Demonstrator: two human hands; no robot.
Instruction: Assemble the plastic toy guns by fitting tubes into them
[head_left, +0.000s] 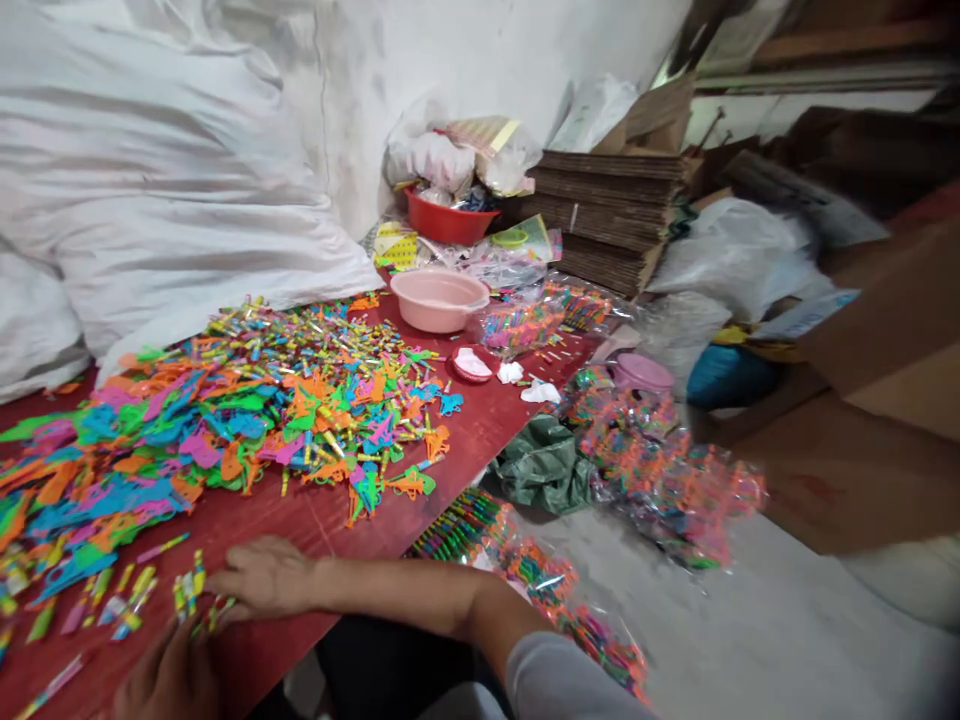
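Small coloured tubes with shiny bands [187, 588] stand bunched between my two hands at the table's near edge. My right hand [262, 578] reaches in from the right, thumb and fingers bent around a few of these tubes. Below it, my left hand [171, 672] is somewhat blurred, its fingertips pressed against the lower ends of the same bunch. More tubes [124, 605] lie loose to the left of the hands. Beyond them spreads a big heap of flat plastic pieces [225, 425] in orange, green, blue and pink, mixed with many tubes.
The red tabletop [480, 430] carries a pink basin [439, 302] and a small red dish [472, 365] holding something white. White sacks [165, 170] rise at the left. Bagged coloured pieces [660, 460] lie on the floor at right, near stacked flat cardboard [607, 215].
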